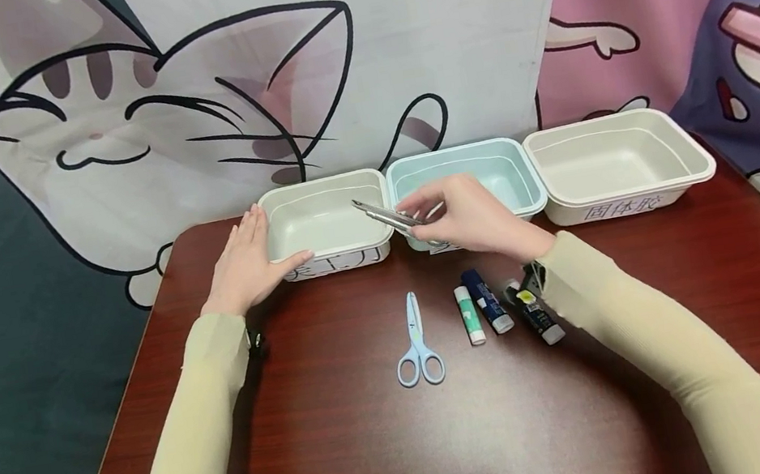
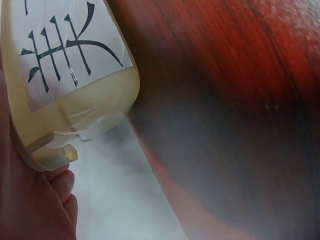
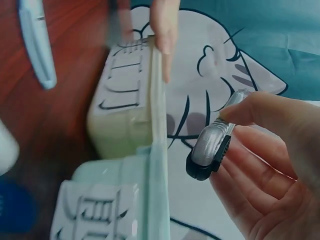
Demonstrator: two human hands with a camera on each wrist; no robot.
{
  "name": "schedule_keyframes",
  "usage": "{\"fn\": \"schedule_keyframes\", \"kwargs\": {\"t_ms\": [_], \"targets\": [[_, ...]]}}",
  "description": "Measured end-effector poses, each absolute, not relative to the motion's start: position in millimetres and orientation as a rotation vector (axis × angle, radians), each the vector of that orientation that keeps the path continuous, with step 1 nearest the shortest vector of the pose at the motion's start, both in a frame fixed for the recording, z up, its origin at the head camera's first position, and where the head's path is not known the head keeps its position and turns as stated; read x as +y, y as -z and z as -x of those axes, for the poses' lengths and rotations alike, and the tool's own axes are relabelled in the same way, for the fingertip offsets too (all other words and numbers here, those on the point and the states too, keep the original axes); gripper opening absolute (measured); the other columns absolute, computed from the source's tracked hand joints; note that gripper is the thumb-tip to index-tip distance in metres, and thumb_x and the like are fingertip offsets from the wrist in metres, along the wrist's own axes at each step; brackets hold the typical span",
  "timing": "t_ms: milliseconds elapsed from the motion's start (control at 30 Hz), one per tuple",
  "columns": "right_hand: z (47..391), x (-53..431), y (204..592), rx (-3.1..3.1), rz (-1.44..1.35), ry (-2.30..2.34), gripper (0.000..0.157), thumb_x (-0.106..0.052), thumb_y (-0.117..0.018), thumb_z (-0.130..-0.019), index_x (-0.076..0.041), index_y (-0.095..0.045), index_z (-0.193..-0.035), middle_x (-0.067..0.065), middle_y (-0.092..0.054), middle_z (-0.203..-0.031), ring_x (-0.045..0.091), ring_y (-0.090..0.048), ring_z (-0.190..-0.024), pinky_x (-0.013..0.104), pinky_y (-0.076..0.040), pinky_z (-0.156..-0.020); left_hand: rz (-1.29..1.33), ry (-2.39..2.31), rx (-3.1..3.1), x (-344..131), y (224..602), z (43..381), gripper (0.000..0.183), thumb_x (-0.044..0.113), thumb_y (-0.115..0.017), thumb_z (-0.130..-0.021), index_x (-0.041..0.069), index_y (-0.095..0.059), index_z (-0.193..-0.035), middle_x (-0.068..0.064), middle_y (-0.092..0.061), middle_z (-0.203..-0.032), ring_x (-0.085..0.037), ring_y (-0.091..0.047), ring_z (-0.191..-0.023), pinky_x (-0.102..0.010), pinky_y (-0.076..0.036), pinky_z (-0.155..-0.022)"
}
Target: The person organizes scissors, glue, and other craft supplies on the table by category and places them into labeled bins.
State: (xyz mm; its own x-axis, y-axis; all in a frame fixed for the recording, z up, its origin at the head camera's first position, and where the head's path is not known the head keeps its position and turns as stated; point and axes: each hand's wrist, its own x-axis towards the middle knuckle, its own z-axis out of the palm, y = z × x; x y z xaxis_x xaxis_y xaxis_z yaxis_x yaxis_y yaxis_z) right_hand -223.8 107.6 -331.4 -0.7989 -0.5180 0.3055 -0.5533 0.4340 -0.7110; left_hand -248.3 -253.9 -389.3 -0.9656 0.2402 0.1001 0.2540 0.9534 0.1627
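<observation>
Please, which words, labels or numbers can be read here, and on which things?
"固体胶": label on the right bin.
Left bin: label cut off, not surely readable.
Middle bin: label also partial, not surely readable.
Glue sticks: print too small.

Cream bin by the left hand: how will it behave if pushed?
The left cream bin should probably slide rather than tip: it's low and broad on a glossy table. Thin, plastic-looking walls suggest it's light. Pushed right, it'd likely nudge the pale blue bin close beside it.
</observation>
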Motion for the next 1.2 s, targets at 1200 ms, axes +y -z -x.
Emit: {"fn": "schedule_keyframes", "kwargs": {"t_ms": [1200], "targets": [[322,-25,358,-2.949,-1.044,-0.691,0.016,-0.009,-0.07,-0.074,-0.01,-0.075,-0.089,-0.004,-0.063,-0.075,0.009,-0.051,-0.067,0.021,-0.042,-0.061,0.404,0.25,-3.005,-256,391,250,0.113,0.081,-0.039,-0.076,0.0,-0.007,-0.148,-0.013,-0.005,-0.154,-0.023,-0.004,-0.141,-0.036,-0.002,-0.113]]}}
